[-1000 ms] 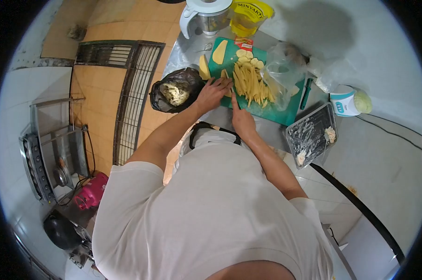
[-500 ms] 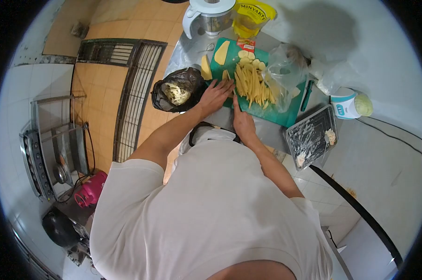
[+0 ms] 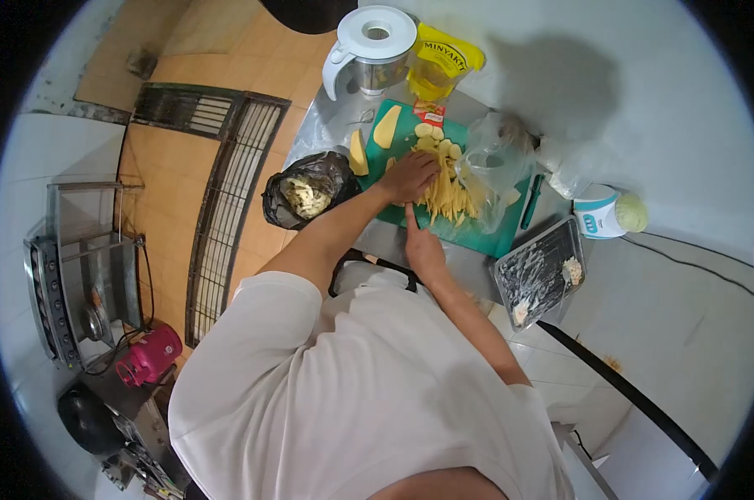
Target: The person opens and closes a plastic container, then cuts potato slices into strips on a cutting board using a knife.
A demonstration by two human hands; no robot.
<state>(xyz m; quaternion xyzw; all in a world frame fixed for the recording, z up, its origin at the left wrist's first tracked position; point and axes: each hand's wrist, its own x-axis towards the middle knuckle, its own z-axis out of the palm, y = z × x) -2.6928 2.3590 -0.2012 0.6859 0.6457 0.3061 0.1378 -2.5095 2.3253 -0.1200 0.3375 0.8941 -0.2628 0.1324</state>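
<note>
My left hand (image 3: 411, 174) lies over the near left side of a heap of pale yellow potato strips (image 3: 452, 200), its fingers curled down onto them. Just below it, my right hand (image 3: 425, 250) is closed with the index finger stretched forward, as on a knife; the blade is barely visible. Both hands are at the green cutting board (image 3: 498, 242). Round potato slices (image 3: 428, 131) lie beyond the heap. One long potato slab (image 3: 386, 127) rests on the board's far left, and another potato piece (image 3: 358, 153) sits beside the board's left edge.
A black plastic bag (image 3: 314, 187) of peelings stands left. Behind are a blender jug (image 3: 374, 52), a yellow oil pouch (image 3: 444, 62) and a red packet (image 3: 429, 113). Rightward lie a clear bag (image 3: 495, 167), a dark green-handled tool (image 3: 532, 202), a floury tray (image 3: 539, 275) and a white-blue appliance (image 3: 598, 212).
My left hand has moved right, from the potato piece on the board's left onto the strips. My right hand stays close below it. The whole view has shifted slightly.
</note>
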